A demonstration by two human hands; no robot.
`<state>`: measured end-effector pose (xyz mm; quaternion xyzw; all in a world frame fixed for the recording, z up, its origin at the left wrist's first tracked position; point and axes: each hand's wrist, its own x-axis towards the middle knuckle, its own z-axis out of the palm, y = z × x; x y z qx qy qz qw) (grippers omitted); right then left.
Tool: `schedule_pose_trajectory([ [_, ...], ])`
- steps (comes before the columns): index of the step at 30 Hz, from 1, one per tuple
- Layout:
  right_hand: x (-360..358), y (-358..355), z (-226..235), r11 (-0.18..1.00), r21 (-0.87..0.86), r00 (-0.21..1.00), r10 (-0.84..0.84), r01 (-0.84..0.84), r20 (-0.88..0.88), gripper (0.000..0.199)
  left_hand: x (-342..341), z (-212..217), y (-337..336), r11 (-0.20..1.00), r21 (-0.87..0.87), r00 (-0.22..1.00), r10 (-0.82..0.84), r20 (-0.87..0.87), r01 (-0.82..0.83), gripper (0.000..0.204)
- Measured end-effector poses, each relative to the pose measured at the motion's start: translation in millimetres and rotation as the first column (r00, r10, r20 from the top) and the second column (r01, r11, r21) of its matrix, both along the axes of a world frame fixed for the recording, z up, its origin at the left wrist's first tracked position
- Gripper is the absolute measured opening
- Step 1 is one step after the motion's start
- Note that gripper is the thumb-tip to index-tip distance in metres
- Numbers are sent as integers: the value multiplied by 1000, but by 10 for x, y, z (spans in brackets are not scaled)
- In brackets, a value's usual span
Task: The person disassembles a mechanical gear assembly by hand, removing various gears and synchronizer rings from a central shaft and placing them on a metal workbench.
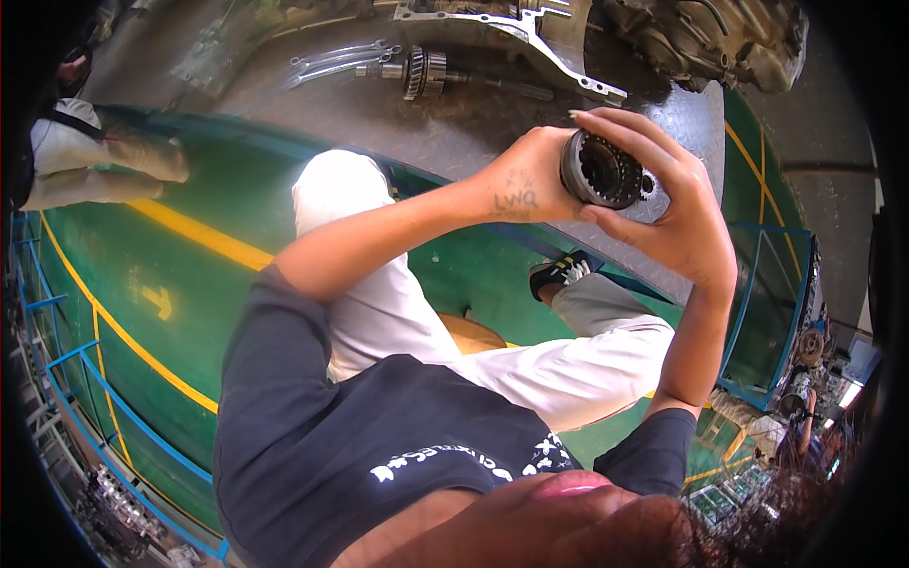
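Observation:
Both hands hold up a dark toothed gear ring (571, 170) over the near edge of the metal worktable (473, 133). Its round opening, lined with teeth, faces up toward me. My left hand (538, 170) grips it from the left, with most of its fingers hidden behind the ring. On the other side, the fingers of my right hand (691, 194) curve over the top and the thumb presses below. Between the ring and my right palm shows a small toothed piece (649, 183); whether it is held or lies beyond cannot be made out.
On the table lie several wrenches (343, 61), a geared shaft (426, 74), a casing with a pale flange (542, 38) and a large metal housing (729, 43). Another person's legs (104, 166) show at left. Blue railings (118, 402) border the green floor (218, 317).

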<state>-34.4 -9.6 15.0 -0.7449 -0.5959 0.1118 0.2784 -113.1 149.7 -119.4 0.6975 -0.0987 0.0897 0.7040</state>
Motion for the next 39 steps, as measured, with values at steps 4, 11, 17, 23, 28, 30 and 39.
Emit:
schedule_pose_trajectory([
  [4,16,-10,39,997,-56,998,59,-60,-16,75,-26,9,-8,999,38,1000,0,9,0,47],
  [11,-44,-9,38,1000,-6,1000,-8,8,6,75,22,36,5,999,52,1000,7,-16,-6,50],
  [17,-65,-10,22,997,-11,997,-70,71,12,72,42,-22,-5,999,-10,999,37,31,-37,55],
  [23,-337,96,0,986,82,978,-157,146,137,68,109,-177,-66,979,39,960,189,207,-201,41],
  [28,-539,116,-369,933,192,912,-343,304,226,62,167,-258,-131,968,45,945,229,236,-246,36],
  [30,-484,47,-516,917,260,882,-373,302,288,55,196,-263,-150,988,1,962,152,227,-157,38],
  [39,247,-225,-700,961,212,951,111,-177,290,66,210,-243,-167,1000,24,982,-12,188,8,44],
])
